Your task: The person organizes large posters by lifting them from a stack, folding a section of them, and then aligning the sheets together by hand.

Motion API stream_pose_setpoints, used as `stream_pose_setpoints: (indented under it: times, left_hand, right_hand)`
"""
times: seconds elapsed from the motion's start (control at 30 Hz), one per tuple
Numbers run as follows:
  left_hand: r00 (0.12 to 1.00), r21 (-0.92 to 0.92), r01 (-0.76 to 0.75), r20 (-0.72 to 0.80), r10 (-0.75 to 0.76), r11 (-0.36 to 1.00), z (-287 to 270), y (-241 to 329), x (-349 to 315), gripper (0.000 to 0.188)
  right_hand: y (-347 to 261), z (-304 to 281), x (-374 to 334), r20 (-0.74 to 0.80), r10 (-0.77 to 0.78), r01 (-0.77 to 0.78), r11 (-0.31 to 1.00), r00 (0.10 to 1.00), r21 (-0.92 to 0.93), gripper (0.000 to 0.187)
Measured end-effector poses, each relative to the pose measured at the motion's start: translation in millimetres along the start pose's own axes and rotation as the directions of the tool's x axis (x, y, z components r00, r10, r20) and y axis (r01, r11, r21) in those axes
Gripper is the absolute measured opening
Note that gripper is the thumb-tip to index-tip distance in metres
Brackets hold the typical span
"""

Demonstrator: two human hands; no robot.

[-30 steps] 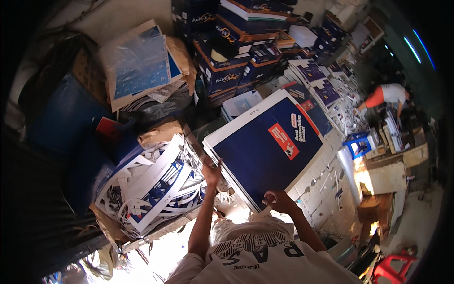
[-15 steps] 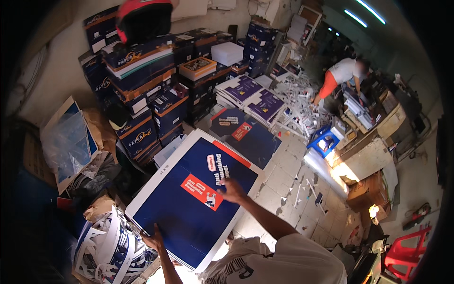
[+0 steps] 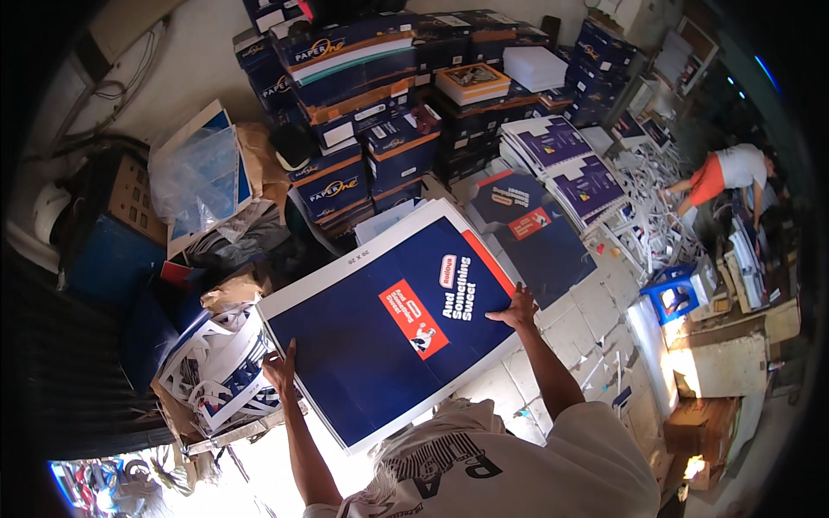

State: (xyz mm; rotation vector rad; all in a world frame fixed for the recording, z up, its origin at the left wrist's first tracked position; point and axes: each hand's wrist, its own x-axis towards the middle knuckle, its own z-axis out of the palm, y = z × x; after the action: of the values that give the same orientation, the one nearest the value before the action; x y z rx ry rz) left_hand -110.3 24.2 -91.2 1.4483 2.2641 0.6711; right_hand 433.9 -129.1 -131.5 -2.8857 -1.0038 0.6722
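Observation:
In front of me is a stack of large printed sheets (image 3: 354, 367), dark blue with white borders, a red panel and white lettering. It lies tilted, its layered edges showing along the left side. My left hand (image 3: 279, 371) grips the left edge, thumb on top and fingers partly hidden beside it. At the far right edge, my right hand (image 3: 518, 309) holds the sheets with its thumb on the printed face; its other fingers lie along the border. What supports the stack is hidden beneath it.
A box of white paper offcuts (image 3: 216, 371) stands left of the stack. Blue paper cartons (image 3: 332, 192) are piled behind. Similar dark sheets (image 3: 544, 259) and purple printed sheets (image 3: 587, 186) lie beyond. A person in red shorts (image 3: 708, 181) bends over among scattered scraps at far right.
My right hand has moved from the middle of the top sheet to its far right edge. My left hand stays on the left edge. The view has turned left.

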Motion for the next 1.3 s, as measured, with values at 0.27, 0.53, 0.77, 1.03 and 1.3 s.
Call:
stream_pose_setpoints:
  times: [0.27, 0.53, 0.77, 1.03, 1.3]
  left_hand:
    - [0.886, -0.692, 0.248, 0.445, 0.129, 0.678, 27, -19, 18, 0.070]
    - [0.999, -0.544, 0.043, 0.002, -0.050, 0.838, -6, 38, -13, 0.063]
    - [0.836, -0.571, -0.543, -0.298, 0.461, 0.615, -107, 122, -139, 0.036]
    - [0.962, -0.707, -0.242, -0.262, 0.073, 0.664, -112, 45, -147, 0.058]
    - [0.960, -0.188, -0.252, -0.174, 0.220, 0.949, -47, 116, -98, 0.038]
  right_hand:
    - [31, 13, 49, -0.091, -0.263, 0.273, 0.955, 0.960, 0.116, 0.113]
    - [6, -9, 42, -0.027, -0.399, 0.397, 0.901, 0.917, 0.176, 0.090]
    - [-151, -60, -41, 0.146, -0.831, 0.757, 0.550, 0.536, 0.352, 0.082]
    - [-230, -71, -88, 0.204, -0.950, 0.856, 0.304, 0.237, 0.419, 0.079]
    - [-244, -85, -91, 0.164, -0.953, 0.840, 0.301, 0.254, 0.452, 0.076]
